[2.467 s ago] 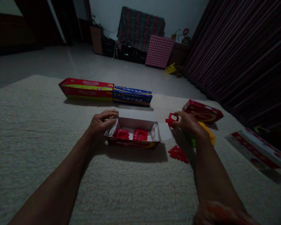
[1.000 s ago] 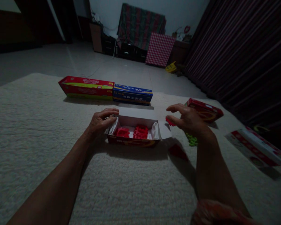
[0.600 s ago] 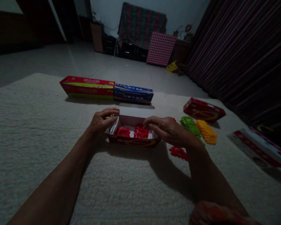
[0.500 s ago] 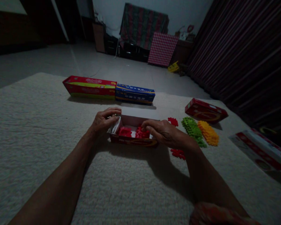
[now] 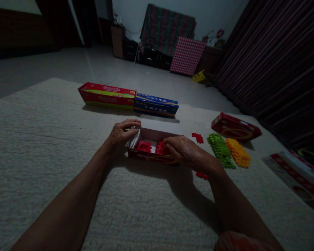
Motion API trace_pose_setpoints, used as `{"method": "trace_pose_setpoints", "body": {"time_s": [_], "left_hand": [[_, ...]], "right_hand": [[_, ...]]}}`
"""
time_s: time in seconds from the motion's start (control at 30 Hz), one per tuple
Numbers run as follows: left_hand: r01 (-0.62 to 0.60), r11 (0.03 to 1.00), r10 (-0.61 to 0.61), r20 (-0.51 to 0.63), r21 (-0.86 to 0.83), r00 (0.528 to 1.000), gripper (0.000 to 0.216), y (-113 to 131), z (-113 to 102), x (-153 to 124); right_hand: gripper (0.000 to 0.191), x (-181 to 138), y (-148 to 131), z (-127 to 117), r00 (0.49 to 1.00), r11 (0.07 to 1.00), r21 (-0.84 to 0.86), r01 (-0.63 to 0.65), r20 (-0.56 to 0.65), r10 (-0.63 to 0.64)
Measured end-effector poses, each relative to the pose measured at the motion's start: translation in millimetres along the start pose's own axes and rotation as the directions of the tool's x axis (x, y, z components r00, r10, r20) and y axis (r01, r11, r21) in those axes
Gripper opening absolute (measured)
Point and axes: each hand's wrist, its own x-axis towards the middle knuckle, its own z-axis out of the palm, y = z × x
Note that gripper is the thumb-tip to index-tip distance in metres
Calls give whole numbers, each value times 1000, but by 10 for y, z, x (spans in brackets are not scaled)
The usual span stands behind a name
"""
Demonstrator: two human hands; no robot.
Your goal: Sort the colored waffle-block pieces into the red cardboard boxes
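An open dark red cardboard box [image 5: 146, 157] stands on the pale quilted cloth, its white lid flap folded back on the far side. My left hand [image 5: 123, 134] grips the left end of the box, thumb near a crumpled silvery lining [image 5: 134, 138]. Inside lie red toothed plastic pieces: a stack [image 5: 144, 146] on the left and another stack [image 5: 161, 147] on the right. My right hand [image 5: 184, 150] reaches over the right end, its bent fingers closed at the right stack; the fingertips are partly hidden. Beyond that wrist lies a loose red toothed piece [image 5: 197, 137], with more red pieces [image 5: 201, 175] nearer me.
Green toothed pieces [image 5: 221, 150] and orange ones [image 5: 238, 152] lie in rows at right. Behind them is a closed red box [image 5: 235, 127]. A red and yellow-green box [image 5: 108, 96] and a blue box [image 5: 156, 105] form a line at the back. A red-white package [image 5: 295, 174] lies far right.
The whole view has shifted slightly, so things appear farther right. My left hand keeps its place on the box. My right hand's fingers have curled a little more at the right red stack.
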Motion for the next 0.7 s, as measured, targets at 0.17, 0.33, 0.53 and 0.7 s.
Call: {"method": "trace_pose_setpoints", "body": {"time_s": [0.17,0.33,0.53,0.7], "left_hand": [[-3,1000,3,5,23,1000,20,16,-2,-3],[12,1000,-12,1,27,1000,21,27,2,-11],[43,998,-44,10,39,999,23,58,-5,-9],[62,996,-62,3,59,998,24,60,-4,-12]], "right_hand": [[28,6,18,33,1000,1000,11,5,-7,-5],[27,-31,35,-58,999,1000,19,7,-38,-6],[27,-259,550,-420,905,970,-46,-238,-372,205],[47,-361,1248,-238,809,771,-257,-583,-263,525]]}}
